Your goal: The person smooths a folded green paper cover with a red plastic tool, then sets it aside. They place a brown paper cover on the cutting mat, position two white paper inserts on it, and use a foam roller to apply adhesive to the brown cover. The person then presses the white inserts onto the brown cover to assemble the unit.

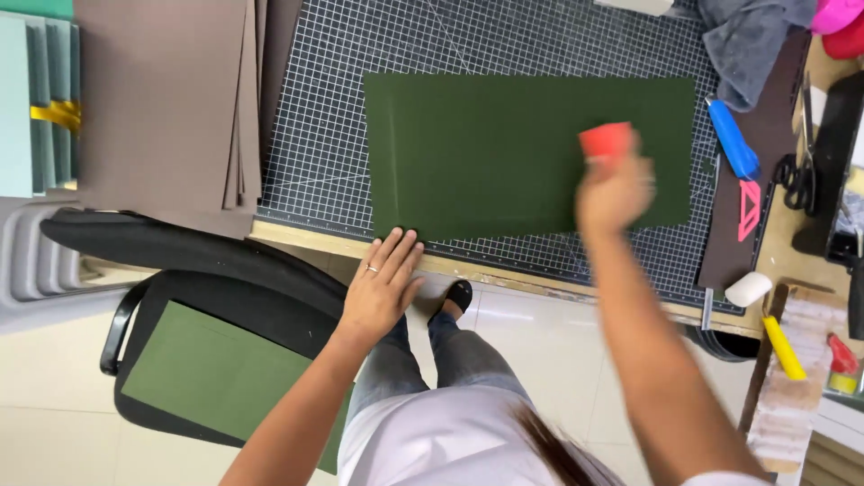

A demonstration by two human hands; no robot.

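- Sheet of dark green card (504, 162) lay flat on the gridded cutting mat (324, 135), its near edge close to the front edge of the table (504, 274).
- Left hand (382, 288) rested palm down on the sheet's near-left corner, fingers spread flat and gripping nothing; judged to pin the sheet so it would not slide.
- Right hand (614, 193) was over the sheet's right part, fingers closed around a small red block (606, 140). View blurred here; the block was possibly pressed onto the card, contact not certain.
- Stack of brown sheets (162, 99) lay left of the mat, well apart from both hands.
- Blue-handled tool (732, 137) and pink triangle (748, 209) lay just past the sheet's right edge, within reach.
- Second green sheet (216, 378) sat on the black chair (180, 261) at lower left.
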